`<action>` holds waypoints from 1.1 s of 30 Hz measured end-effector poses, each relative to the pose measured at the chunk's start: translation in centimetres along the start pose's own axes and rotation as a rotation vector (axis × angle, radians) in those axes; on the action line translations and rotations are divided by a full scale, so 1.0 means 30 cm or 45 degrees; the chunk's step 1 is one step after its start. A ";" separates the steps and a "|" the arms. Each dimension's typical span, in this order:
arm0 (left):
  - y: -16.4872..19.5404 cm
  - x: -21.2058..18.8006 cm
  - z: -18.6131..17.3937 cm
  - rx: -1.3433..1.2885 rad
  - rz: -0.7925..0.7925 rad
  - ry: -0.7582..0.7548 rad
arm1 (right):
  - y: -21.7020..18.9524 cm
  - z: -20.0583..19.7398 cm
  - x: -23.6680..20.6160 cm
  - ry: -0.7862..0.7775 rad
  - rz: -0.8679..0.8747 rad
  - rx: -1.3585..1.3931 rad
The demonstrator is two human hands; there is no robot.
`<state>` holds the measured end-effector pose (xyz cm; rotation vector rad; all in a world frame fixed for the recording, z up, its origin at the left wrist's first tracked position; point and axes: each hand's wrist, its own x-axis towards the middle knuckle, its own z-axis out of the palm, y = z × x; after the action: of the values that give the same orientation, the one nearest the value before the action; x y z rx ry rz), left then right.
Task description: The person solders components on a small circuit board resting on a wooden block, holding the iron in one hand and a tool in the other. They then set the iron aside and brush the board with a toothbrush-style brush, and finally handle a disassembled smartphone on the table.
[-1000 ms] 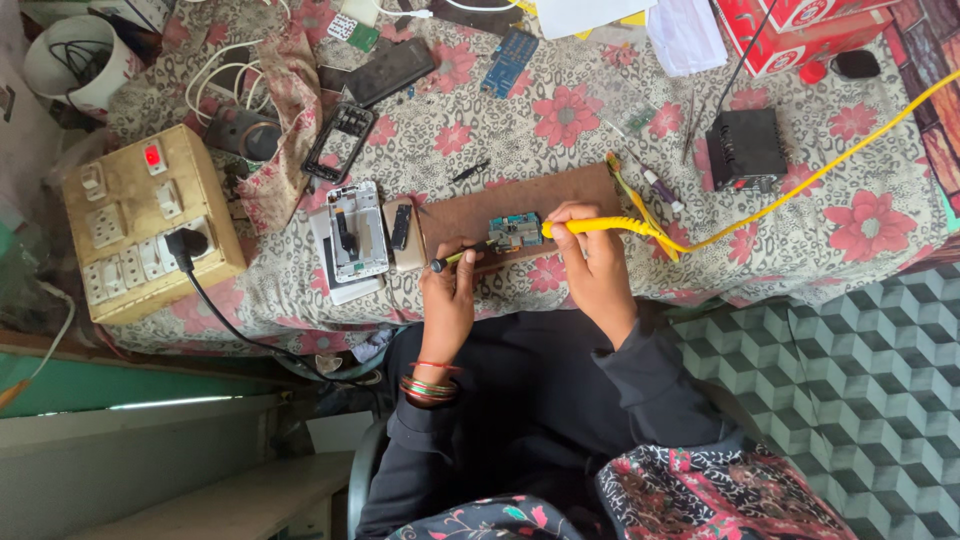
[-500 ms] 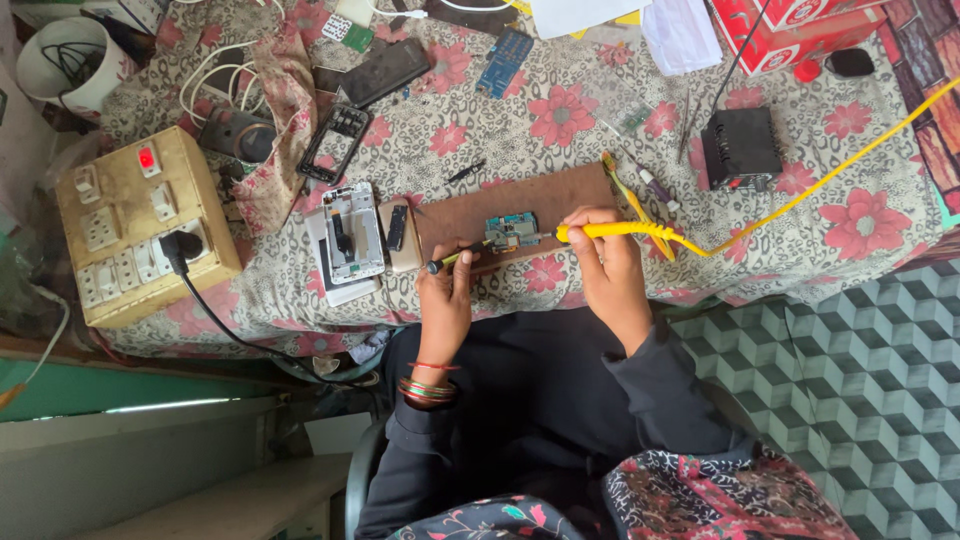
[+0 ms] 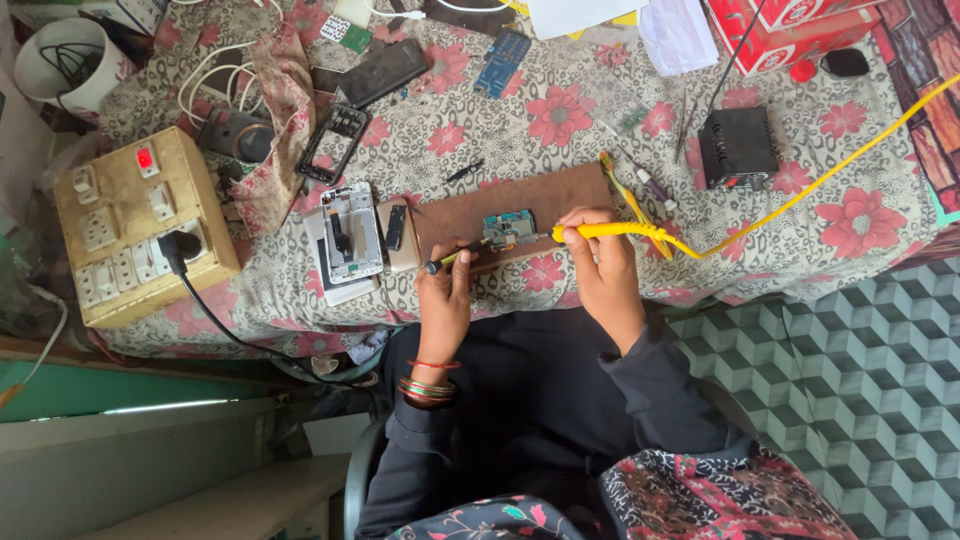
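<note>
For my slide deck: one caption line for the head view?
Right hand holds a yellow soldering iron to a circuit board; left hand steadies a small tool.

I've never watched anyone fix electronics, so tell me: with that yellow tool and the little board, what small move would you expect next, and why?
Probably a slight lowering of the tip onto the small circuit board. The right hand holds the yellow soldering iron with its tip right at the board's edge, while the left hand holds a thin tool towards the board on the brown mat. Whether the tip already touches is unclear.

Floral tablecloth [image 3: 560,120]; cube-patterned floor [image 3: 860,380]; daylight.
</note>
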<state>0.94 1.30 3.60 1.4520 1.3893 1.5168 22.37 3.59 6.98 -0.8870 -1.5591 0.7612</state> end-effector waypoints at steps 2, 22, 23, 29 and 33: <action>0.000 0.001 0.000 0.103 0.065 0.019 | 0.005 -0.001 -0.001 -0.001 0.002 -0.013; -0.003 -0.004 0.003 0.078 0.005 0.030 | 0.018 -0.028 0.043 0.065 -0.055 0.072; -0.004 -0.003 0.003 0.064 0.001 0.030 | 0.017 -0.027 0.042 0.062 -0.055 0.051; -0.001 -0.002 0.002 0.097 0.048 0.034 | 0.010 -0.031 0.026 0.051 -0.041 0.009; 0.004 -0.006 0.003 0.104 0.061 0.038 | 0.005 -0.036 0.008 0.042 -0.015 0.017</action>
<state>1.09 1.13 3.66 1.5274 1.4598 1.5331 23.44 3.88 7.13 -0.8758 -1.5273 0.7444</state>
